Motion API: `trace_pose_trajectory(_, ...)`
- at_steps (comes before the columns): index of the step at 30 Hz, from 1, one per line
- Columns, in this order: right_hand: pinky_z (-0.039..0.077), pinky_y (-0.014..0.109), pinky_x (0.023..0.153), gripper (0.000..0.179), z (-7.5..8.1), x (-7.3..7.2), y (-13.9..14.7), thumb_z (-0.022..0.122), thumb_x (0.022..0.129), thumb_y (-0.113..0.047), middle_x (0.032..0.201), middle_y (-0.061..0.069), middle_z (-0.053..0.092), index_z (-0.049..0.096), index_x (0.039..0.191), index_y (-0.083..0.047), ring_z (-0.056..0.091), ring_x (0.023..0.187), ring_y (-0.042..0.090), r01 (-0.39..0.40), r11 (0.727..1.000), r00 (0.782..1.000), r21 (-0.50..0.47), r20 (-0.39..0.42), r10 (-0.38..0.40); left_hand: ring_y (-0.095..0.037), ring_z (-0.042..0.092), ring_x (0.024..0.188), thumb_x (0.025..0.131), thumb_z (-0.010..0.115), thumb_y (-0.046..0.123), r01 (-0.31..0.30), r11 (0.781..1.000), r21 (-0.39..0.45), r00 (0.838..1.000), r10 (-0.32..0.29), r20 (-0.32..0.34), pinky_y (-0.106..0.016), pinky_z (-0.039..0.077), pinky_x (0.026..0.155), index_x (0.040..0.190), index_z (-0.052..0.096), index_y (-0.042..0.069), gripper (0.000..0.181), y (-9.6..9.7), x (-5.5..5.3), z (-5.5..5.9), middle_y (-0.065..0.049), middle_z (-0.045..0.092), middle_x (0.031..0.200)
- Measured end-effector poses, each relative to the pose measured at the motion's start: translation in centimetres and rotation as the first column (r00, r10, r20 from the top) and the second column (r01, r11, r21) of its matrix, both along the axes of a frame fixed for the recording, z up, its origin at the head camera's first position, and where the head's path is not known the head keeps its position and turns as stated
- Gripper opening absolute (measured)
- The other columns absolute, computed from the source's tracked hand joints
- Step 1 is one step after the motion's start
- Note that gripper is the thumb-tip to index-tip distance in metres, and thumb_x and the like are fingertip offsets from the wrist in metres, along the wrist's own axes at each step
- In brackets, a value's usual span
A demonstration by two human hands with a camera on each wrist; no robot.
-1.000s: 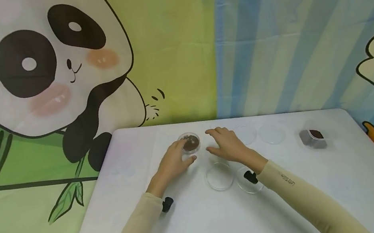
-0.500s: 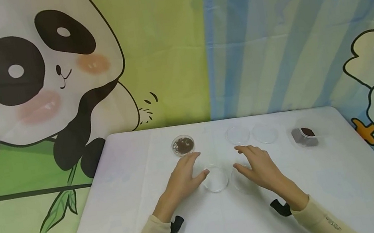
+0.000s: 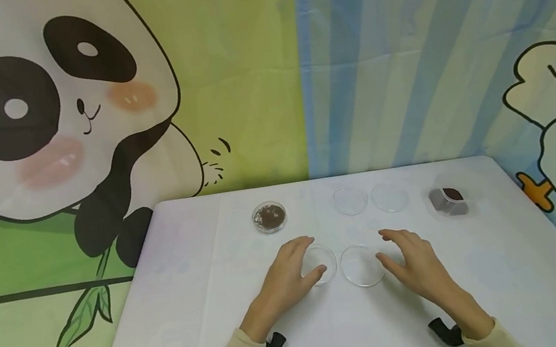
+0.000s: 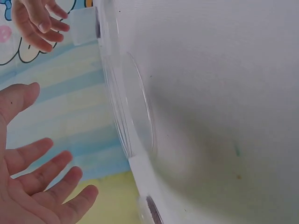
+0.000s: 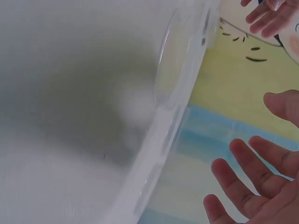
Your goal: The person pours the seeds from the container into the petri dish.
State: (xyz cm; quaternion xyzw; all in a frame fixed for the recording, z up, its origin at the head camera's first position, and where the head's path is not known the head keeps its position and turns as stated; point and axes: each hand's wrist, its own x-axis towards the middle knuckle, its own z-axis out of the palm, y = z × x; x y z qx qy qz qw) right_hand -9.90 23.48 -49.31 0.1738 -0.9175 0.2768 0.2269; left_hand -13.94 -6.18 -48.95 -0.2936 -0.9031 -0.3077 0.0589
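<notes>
Head view: left hand [image 3: 284, 281], right hand [image 3: 421, 266] hover apart near dish rims [image 3: 364, 286].

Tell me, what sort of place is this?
Probably a small indoor tabletop set-up, perhaps for a craft or simple science activity, though I can't be sure. A cartoon panda backdrop rises behind a white table, which holds clear round dishes, one with dark material in it.

On the surface [image 3: 330, 339]: filled dish [image 3: 269, 217] back left, tub [image 3: 447, 203] back right, rear dishes [image 3: 350, 201] between; front dishes [image 3: 361, 267] nearer, centre.
</notes>
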Motion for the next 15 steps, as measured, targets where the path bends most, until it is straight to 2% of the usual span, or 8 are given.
trace_pose_trajectory(4,0.048,0.059,0.079,0.046,0.3,-0.4,1.9,0.081,0.081,-0.006,0.108,0.017,0.068,0.063,0.122,0.004,0.064,0.097,0.038,0.045,0.999,0.999,-0.012,-0.012,-0.045,-0.025,0.046,0.134,0.094,0.071,0.039,0.022,1.000,-0.011,1.000,-0.022,0.008,-0.040,0.041,0.108,0.142,0.052,0.007,0.060,0.9,-0.8,0.2,-0.010,0.052,0.142)
trace_pose_trajectory(7,0.047,0.060,0.079,0.046,0.6,-0.9,3.6,0.081,0.082,-0.005,0.109,0.020,0.067,0.062,0.122,0.006,0.062,0.098,0.040,0.090,0.996,0.996,-0.027,-0.006,-0.090,-0.026,0.046,0.135,0.095,0.070,0.039,0.052,0.998,-0.020,0.999,-0.052,0.018,-0.040,0.040,0.108,0.143,0.050,0.006,0.062,1.6,-2.0,0.7,-0.011,0.051,0.144)
trace_pose_trajectory(12,0.044,0.061,0.080,0.046,0.9,-2.0,6.6,0.079,0.083,-0.003,0.113,0.025,0.064,0.060,0.124,0.008,0.058,0.102,0.044,0.174,0.982,0.984,-0.068,-0.009,-0.175,-0.027,0.044,0.137,0.096,0.066,0.045,0.074,0.995,-0.065,0.995,-0.070,0.068,-0.040,0.038,0.110,0.146,0.047,0.007,0.065,3.1,-4.8,1.7,-0.011,0.049,0.147)
trace_pose_trajectory(15,0.042,0.061,0.081,0.044,0.8,-2.6,8.5,0.076,0.085,-0.001,0.115,0.029,0.060,0.060,0.124,0.010,0.054,0.103,0.047,0.250,0.962,0.968,-0.109,-0.002,-0.252,-0.027,0.042,0.138,0.096,0.065,0.048,0.074,0.992,-0.098,0.993,-0.064,0.101,-0.040,0.037,0.111,0.147,0.046,0.007,0.068,4.2,-6.8,2.3,-0.011,0.047,0.149)
